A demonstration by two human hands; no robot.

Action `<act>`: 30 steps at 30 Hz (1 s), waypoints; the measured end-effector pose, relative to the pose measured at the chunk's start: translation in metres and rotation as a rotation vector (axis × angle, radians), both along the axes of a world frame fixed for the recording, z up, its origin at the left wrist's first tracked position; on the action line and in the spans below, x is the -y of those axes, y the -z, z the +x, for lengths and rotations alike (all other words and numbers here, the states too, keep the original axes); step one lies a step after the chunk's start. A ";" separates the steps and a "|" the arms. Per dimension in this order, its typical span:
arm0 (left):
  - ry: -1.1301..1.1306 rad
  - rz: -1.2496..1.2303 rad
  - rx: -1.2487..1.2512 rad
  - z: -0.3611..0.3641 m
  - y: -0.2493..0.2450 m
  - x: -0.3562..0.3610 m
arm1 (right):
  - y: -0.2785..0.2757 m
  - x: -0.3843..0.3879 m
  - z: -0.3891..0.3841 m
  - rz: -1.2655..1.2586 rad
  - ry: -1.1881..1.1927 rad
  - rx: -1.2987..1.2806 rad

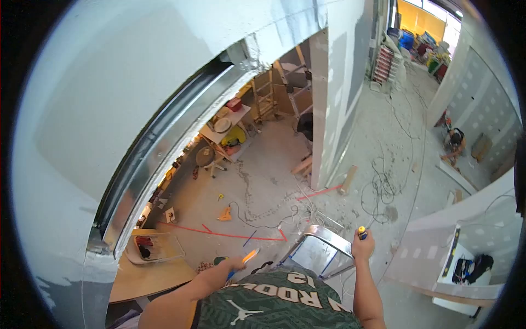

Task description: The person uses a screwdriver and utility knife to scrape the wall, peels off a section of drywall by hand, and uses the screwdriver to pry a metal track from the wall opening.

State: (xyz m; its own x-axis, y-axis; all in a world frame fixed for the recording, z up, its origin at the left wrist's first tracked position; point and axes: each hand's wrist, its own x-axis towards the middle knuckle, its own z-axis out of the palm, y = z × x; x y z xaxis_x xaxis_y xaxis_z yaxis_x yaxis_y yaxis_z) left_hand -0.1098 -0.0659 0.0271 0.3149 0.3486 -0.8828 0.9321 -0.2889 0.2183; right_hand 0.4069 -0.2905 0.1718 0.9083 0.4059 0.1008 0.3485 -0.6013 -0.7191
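Observation:
My left hand [234, 266] is low at the middle of the view, its fingers closed around a slim orange tool [250, 256] with a pale tip; its exact kind is too small to tell. Further right, my right hand [362, 249] grips a screwdriver [362, 233] by its yellow and dark handle, and its shaft is hidden. An aluminium stepladder [329, 237] stands just in front of my body, close to the right hand. Up and to the left, a shiny metal channel [164, 148] runs along the edge of a wall opening, apart from both hands.
Beyond the opening lie an orange power tool [224, 214] with a cord, a round stool [205, 157] and a cluttered table [230, 123]. Red tape [241, 236] and loose cables [383, 189] cross the floor. A co-worker [455, 143] crouches at right. A wooden tabletop [148, 277] is at lower left.

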 end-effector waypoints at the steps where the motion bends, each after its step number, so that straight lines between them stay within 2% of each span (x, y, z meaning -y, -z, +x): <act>1: 0.069 -0.033 -0.017 -0.021 -0.047 0.021 | 0.000 0.001 -0.002 -0.039 0.003 -0.036; 2: 0.056 -0.029 -0.019 -0.037 -0.062 0.027 | -0.006 0.002 -0.003 -0.033 -0.013 -0.071; 5: -0.370 0.001 0.209 -0.070 -0.131 0.073 | 0.009 0.001 -0.002 0.038 -0.048 -0.019; 7: -0.521 0.006 0.283 -0.092 -0.125 0.088 | 0.010 0.001 -0.003 0.028 -0.044 -0.029; 9: -0.601 0.195 0.225 -0.100 -0.096 0.093 | 0.013 0.001 0.000 0.019 -0.045 -0.029; 10: -0.695 0.084 0.107 -0.080 -0.118 0.094 | 0.019 0.001 0.000 0.017 -0.036 0.076; 12: -0.831 0.063 0.254 -0.075 -0.081 0.090 | 0.022 0.001 0.001 0.018 -0.042 0.185; 15: -0.693 0.136 0.319 -0.017 -0.104 0.073 | -0.004 -0.001 -0.012 0.058 -0.002 0.147; 17: -0.618 0.189 0.378 0.009 -0.111 0.062 | -0.020 -0.001 -0.017 -0.047 0.043 0.143; 21: -0.617 0.244 0.684 0.063 -0.185 0.046 | -0.020 -0.002 -0.007 -0.132 0.057 0.171; 22: -0.607 0.244 0.687 0.075 -0.216 0.043 | -0.031 -0.010 -0.002 -0.105 0.122 0.067; 24: -0.793 0.303 0.944 0.090 -0.279 0.044 | -0.039 -0.024 0.009 -0.078 0.202 -0.049; 26: -0.904 0.272 1.351 0.082 -0.316 0.039 | -0.039 -0.037 0.028 0.501 0.069 -0.230; 29: -1.073 0.330 1.701 0.069 -0.420 0.055 | -0.136 -0.057 0.010 0.844 -0.079 -0.700; 30: -1.111 0.175 1.878 0.048 -0.445 0.059 | -0.157 -0.063 0.005 0.912 -0.142 -0.813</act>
State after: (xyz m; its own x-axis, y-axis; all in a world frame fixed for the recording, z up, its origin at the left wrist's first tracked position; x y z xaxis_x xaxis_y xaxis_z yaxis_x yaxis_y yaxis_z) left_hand -0.0614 -0.1244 0.4725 0.1994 0.9640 0.1759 -0.5190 -0.0484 0.8534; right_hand 0.4124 -0.2278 0.3283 0.7927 0.5840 -0.1750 -0.3757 0.2417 -0.8947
